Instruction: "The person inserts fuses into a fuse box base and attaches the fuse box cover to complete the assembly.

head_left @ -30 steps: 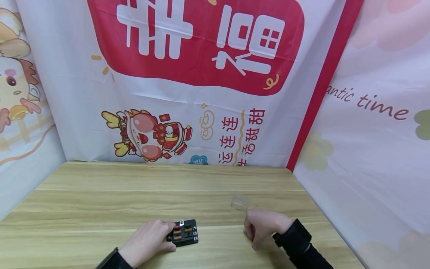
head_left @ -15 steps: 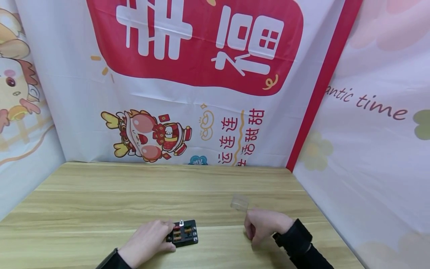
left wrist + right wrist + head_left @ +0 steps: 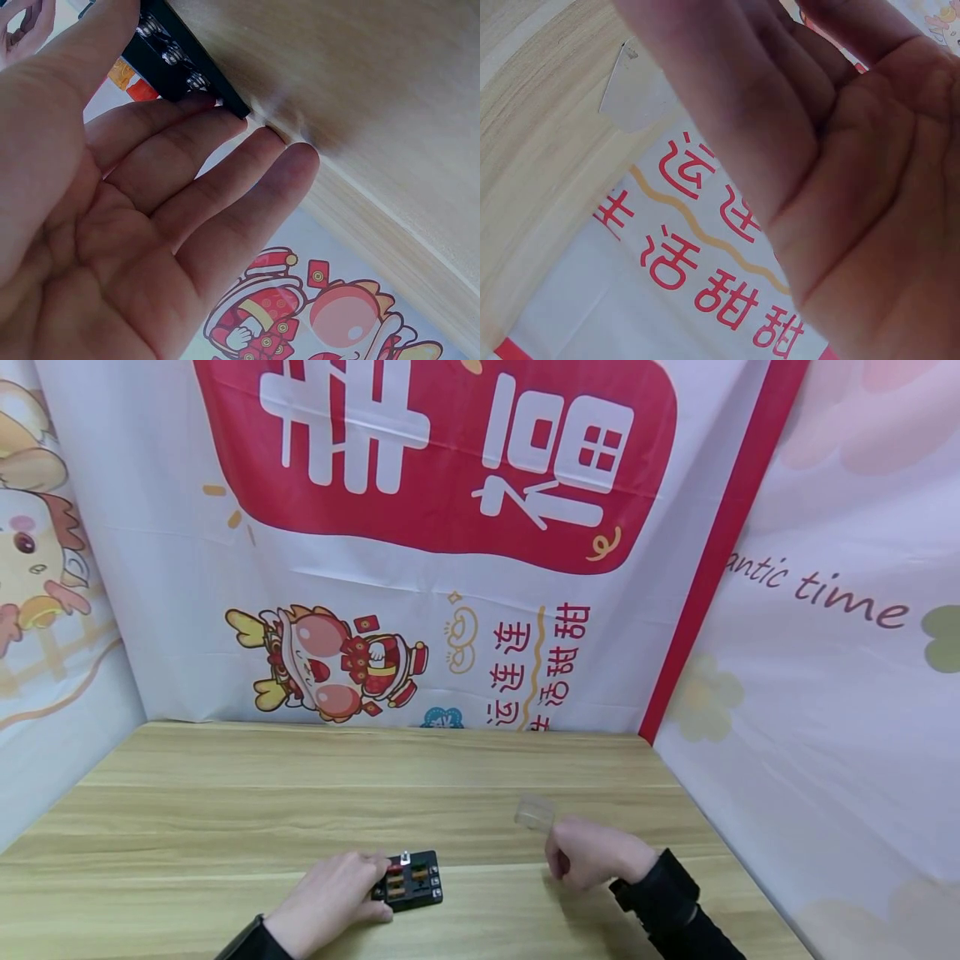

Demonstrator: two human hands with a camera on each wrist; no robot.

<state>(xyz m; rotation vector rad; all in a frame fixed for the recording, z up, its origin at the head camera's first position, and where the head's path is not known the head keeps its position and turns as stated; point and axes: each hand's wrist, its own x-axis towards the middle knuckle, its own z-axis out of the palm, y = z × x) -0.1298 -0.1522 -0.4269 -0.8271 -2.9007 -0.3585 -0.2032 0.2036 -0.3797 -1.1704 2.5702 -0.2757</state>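
Observation:
In the head view my left hand grips the left end of a black fuse block on the table. The block carries several coloured blade fuses and a row of screw terminals along its right side. In the left wrist view the thumb and fingers hold the block by its edges, with screws showing. My right hand is to the right, fingers curled in and pointing down above the table. Its fingertips are hidden in both views, so whether it pinches something small cannot be seen. Just beyond it lies a clear plastic cover.
The wood-grain table runs back to a white printed cloth hanging behind it. More printed cloth closes off the right side, and another hangs at the left. Both wrists wear black bands.
My right hand has risen slightly off the table, its thumb drawing up toward the curled fingers. The left hand, the fuse block and the clear cover have stayed in place.

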